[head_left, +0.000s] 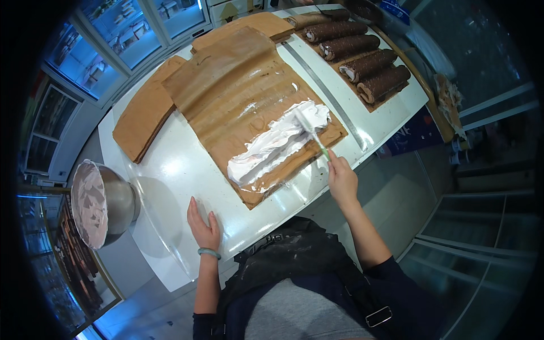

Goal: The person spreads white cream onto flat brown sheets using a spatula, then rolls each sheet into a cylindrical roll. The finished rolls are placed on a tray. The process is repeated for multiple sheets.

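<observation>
My right hand [343,180] is closed around the green handle of a spatula [320,146]. Its pale blade rests in a thick band of white cream [266,148], near the band's right end. Under the cream is a flat brown cake sheet [258,195] on the table; a glossy, wavy brown sheet [229,76] stretches beyond the cream toward the far side. My left hand [204,226], a greenish bangle at its wrist, lies with fingers stretched out on the white table near its front edge, holding nothing.
Stacks of brown cake sheets [144,116] stand at the left and far side of the white table [187,156]. Several dark chocolate-coated rolls [382,85] lie on a board at far right. A metal bowl of cream [120,201] is at the left, beside the table.
</observation>
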The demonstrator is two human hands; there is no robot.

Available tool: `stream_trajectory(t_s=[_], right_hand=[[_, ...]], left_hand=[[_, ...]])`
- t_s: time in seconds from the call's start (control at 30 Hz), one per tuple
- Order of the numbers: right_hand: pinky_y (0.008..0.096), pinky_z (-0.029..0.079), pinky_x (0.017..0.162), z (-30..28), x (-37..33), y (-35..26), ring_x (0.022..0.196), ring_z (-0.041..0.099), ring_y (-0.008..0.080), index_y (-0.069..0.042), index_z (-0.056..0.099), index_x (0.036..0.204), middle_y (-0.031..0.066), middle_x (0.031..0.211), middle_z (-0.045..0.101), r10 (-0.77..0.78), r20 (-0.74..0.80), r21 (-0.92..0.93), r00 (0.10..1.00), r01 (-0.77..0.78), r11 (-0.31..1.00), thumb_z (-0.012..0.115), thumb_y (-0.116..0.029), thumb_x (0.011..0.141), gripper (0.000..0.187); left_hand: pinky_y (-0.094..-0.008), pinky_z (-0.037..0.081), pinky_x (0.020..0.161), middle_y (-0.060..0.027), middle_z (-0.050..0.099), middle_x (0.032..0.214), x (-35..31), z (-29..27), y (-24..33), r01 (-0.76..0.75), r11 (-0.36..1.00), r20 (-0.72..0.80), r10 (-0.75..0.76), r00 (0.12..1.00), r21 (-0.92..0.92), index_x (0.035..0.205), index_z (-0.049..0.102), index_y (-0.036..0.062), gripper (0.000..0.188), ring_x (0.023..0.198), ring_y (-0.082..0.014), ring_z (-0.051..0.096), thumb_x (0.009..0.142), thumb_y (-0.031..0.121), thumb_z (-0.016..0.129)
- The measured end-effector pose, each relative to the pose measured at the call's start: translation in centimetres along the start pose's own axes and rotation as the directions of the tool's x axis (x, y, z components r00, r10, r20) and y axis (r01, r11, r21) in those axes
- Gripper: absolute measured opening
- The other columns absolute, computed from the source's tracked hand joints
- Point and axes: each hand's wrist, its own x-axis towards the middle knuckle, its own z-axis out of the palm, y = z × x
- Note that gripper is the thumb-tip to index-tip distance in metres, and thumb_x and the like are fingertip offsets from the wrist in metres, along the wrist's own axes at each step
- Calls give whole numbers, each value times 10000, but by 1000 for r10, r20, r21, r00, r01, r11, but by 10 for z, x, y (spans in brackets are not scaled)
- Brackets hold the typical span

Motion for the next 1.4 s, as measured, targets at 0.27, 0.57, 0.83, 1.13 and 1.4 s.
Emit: stream_trajectory(t_s=[0.27,0.57,0.83,1.13,1.4], right_hand=[[356,513,674,-9,-43,-63,745,628,230,-118,634,1414,78,876,620,-207,292,473,934,48,880,617,-96,1001,414],[332,513,763,-35,8,44,808,645,236,-63,643,1398,133,906,657,217,-25,179,976,-209,961,566,-114,1029,380],[367,502,730,-21,-52,6,780,627,277,-77,630,1403,144,870,608,168,97,183,981,-184,966,586,-104,1023,384],[431,530,667,-25,-103,-50,787,653,325,-183,607,1433,90,921,606,-41,266,169,963,-4,986,630,-124,994,443],[296,450,597,-50,-89,-42,689,547,121,-107,569,1484,44,901,637,-101,663,661,742,-516,545,600,-123,1035,451]], left_hand=[[-480,329,1198,-215,443,1572,0,-1,0,-2,1000,-11,2,1000,-19,1569,350,-18,654,1422,-414,426,969,90,590],[-478,329,1199,-219,445,1564,1,0,1,6,1000,-20,-7,1000,-21,1569,352,-17,654,1424,-411,424,968,75,592],[-474,330,1198,-215,451,1560,1,-1,1,8,1000,6,-8,1000,-16,1568,355,-15,653,1426,-407,422,968,71,598],[-473,333,1197,-212,456,1553,0,-1,0,8,1000,-1,-8,1000,-14,1570,356,-6,659,1422,-405,425,963,73,602],[-479,329,1200,-215,452,1554,1,0,1,27,1000,10,-27,1000,-7,1574,352,1,654,1425,-405,422,969,76,588]])
